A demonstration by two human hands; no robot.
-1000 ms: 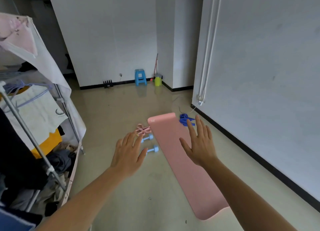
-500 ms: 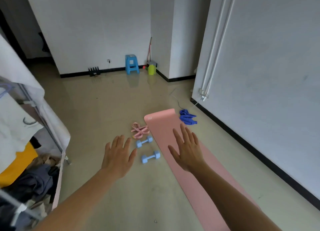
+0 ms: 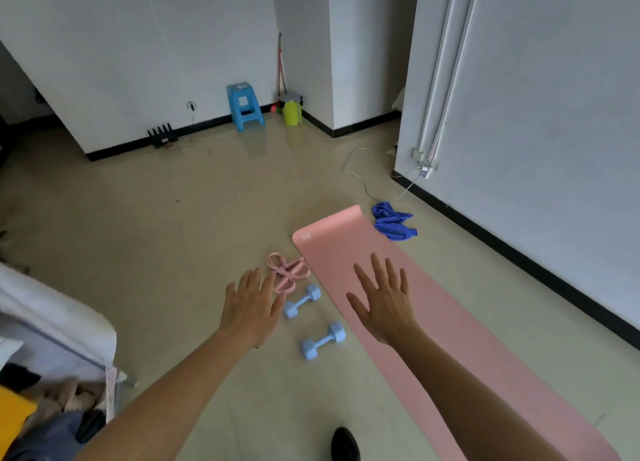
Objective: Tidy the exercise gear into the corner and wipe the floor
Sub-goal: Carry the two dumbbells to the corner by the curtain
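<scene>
Both hands raised palm-down over the floor, holding nothing: left hand (image 3: pixel 250 308) with fingers loosely spread, right hand (image 3: pixel 384 303) with fingers fanned wide. Lying flat and unrolled under the right hand, one pink yoga mat (image 3: pixel 433 339), its far edge near the right-hand wall's black skirting (image 3: pixel 519 253), bare floor (image 3: pixel 156 235) between. Just left of the mat: two light-blue dumbbells (image 3: pixel 303 301) (image 3: pixel 323 340), apart from each other, and one pink looped resistance band (image 3: pixel 288 273) beyond the left fingertips. One crumpled blue cloth (image 3: pixel 393 225) touching the mat's far right corner. Wide open floor ahead and left. Far corner: one blue stool (image 3: pixel 244 106), one yellow-green bottle (image 3: pixel 291 111). Clothes rack (image 3: pixel 52 350) crowding the lower left edge.
</scene>
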